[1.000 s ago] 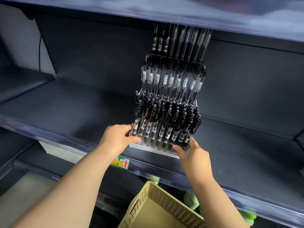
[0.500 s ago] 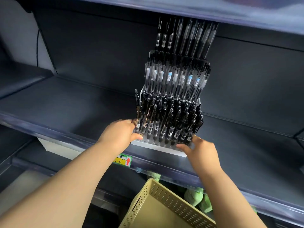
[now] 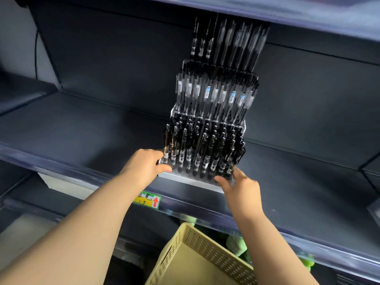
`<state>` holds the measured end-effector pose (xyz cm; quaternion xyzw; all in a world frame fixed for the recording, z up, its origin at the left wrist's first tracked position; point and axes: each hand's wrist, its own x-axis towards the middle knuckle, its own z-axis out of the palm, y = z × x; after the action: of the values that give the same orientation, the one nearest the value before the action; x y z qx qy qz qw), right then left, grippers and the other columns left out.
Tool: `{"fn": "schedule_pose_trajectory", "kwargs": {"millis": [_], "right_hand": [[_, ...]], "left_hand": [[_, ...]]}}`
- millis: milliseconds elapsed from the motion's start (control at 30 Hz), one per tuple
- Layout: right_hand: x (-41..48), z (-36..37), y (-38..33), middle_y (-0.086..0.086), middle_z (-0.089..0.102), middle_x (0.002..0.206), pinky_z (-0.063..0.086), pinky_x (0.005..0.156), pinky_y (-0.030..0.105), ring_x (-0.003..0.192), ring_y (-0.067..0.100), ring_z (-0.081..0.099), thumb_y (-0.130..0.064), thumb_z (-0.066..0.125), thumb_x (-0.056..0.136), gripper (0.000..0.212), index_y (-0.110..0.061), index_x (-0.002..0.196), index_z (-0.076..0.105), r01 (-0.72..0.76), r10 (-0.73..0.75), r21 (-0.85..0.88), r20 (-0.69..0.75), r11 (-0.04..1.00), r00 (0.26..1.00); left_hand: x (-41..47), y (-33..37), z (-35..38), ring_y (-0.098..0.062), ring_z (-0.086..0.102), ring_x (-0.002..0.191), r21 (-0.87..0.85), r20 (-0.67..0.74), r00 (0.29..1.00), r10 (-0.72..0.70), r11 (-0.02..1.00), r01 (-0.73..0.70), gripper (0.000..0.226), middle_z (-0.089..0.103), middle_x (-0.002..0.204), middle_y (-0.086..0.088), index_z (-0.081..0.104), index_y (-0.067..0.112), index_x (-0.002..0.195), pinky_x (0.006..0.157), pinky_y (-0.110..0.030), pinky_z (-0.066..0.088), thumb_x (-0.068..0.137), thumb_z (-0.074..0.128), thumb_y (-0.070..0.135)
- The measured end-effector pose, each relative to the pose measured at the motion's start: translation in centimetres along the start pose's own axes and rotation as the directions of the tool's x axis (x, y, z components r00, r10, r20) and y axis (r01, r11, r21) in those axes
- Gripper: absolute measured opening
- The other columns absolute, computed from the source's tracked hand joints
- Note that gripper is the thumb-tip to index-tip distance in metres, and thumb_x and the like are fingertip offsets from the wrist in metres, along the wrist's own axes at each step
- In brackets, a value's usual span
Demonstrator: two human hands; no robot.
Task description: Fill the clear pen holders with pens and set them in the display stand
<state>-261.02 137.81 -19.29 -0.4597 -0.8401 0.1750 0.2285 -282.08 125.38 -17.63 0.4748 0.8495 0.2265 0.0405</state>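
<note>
Nearly done, I judge. The display stand is on the shelf, every visible tier packed with pens. My left hand grips its 9 o'clock front corner with fingers curled round it, and my right hand pinches the 3 o'clock corner. Left to do: square it and let go. There is a basket at 6 o'clock.

You have one camera, on your head. It faces forward, close to the shelf, with the display stand at 12 o'clock and the basket at 6.
</note>
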Motion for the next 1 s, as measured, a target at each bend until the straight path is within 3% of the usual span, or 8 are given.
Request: {"fn": "schedule_pose_trajectory", "kwargs": {"millis": [133,233,367,467,567,667,767,1000], "right_hand": [[0.0,0.1,0.0,-0.007,0.043,0.049,0.029,0.037,0.017,0.045,0.002,0.039,-0.046,0.059,0.086,0.051,-0.005,0.116,0.055,-0.030,0.030,0.040,0.010,0.999,0.999],[-0.3,0.1,0.3,-0.008,0.049,0.053,0.029,0.038,0.014,0.048,0.002,0.044,-0.041,0.061,0.087,0.048,-0.010,0.123,0.053,-0.041,0.039,0.049,0.029,0.998,0.999],[-0.5,0.1,0.5,0.008,0.070,0.091,0.044,0.057,0.026,0.068,0.018,0.057,-0.036,0.062,0.088,0.057,-0.017,0.137,0.042,-0.053,0.049,0.071,0.070,0.996,0.996],[-0.5,-0.3,0.6,0.008,0.063,0.121,0.043,0.075,0.026,0.104,0.026,0.059,-0.037,0.063,0.087,0.063,-0.017,0.141,0.037,-0.042,0.033,0.072,0.116,0.997,0.993],[-0.6,-1.1,0.5,0.000,0.044,0.143,0.041,0.096,0.030,0.126,0.022,0.045,-0.035,0.063,0.085,0.075,-0.022,0.146,0.021,0.045,-0.074,0.219,0.127,0.975,0.989],[-0.5,-1.6,-0.3,-0.007,0.033,0.149,0.037,0.105,0.040,0.129,0.020,0.040,-0.028,0.063,0.083,0.087,-0.029,0.148,0.005,0.112,-0.163,0.328,0.132,0.938,0.978],[-0.5,-1.6,-0.8,-0.012,0.034,0.147,0.038,0.102,0.036,0.125,0.015,0.043,-0.024,0.063,0.084,0.087,-0.029,0.148,0.005,0.114,-0.182,0.371,0.153,0.921,0.971],[-3.3,-1.5,0.8,-0.007,0.003,0.158,0.020,0.115,0.034,0.144,0.016,0.011,-0.037,0.054,0.091,0.085,-0.024,0.149,-0.006,0.021,-0.075,0.209,0.251,0.978,0.965]], "left_hand": [[-0.3,-0.2,0.3,-0.008,0.033,0.055,-0.055,-0.015,0.999,-0.039,0.998,0.038,0.043,0.040,0.063,0.001,0.037,0.020,0.060,0.047,-0.025,0.024,0.080,0.067,0.043],[-0.5,-0.3,0.3,-0.019,0.054,0.080,-0.124,0.034,0.996,-0.084,0.988,0.088,0.039,0.060,0.090,-0.011,0.061,0.011,0.100,0.061,-0.027,0.037,0.081,0.066,0.044],[-0.4,-0.3,-1.5,-0.009,0.048,0.119,-0.352,0.031,0.999,-0.035,0.935,0.043,0.078,0.048,0.138,0.005,0.030,0.035,0.143,0.094,-0.026,0.040,0.078,0.072,0.032],[0.0,0.4,-3.0,0.003,0.035,0.123,-0.415,-0.043,0.998,0.047,0.908,-0.061,0.094,0.026,0.145,0.026,0.005,0.043,0.146,0.100,-0.023,0.033,0.080,0.071,0.028],[0.4,1.3,-3.2,0.006,0.020,0.134,-0.452,-0.034,0.992,0.118,0.884,-0.120,0.094,0.014,0.150,0.028,-0.002,0.048,0.144,0.109,-0.025,0.022,0.084,0.066,0.022],[0.8,2.0,-2.7,0.009,0.013,0.132,-0.464,0.003,0.994,0.108,0.881,-0.094,0.093,0.010,0.151,0.027,-0.004,0.053,0.140,0.103,-0.020,0.017,0.085,0.063,0.021],[0.9,2.0,-2.5,0.012,0.013,0.126,-0.455,-0.020,0.995,0.095,0.886,-0.093,0.092,0.012,0.151,0.025,-0.003,0.055,0.140,0.101,-0.020,0.018,0.084,0.063,0.022],[-0.7,0.7,-2.3,-0.011,0.018,0.141,-0.370,0.015,1.000,-0.025,0.929,0.029,0.089,0.008,0.155,0.016,-0.006,0.039,0.146,0.110,-0.033,0.022,0.087,0.061,0.032]]}}
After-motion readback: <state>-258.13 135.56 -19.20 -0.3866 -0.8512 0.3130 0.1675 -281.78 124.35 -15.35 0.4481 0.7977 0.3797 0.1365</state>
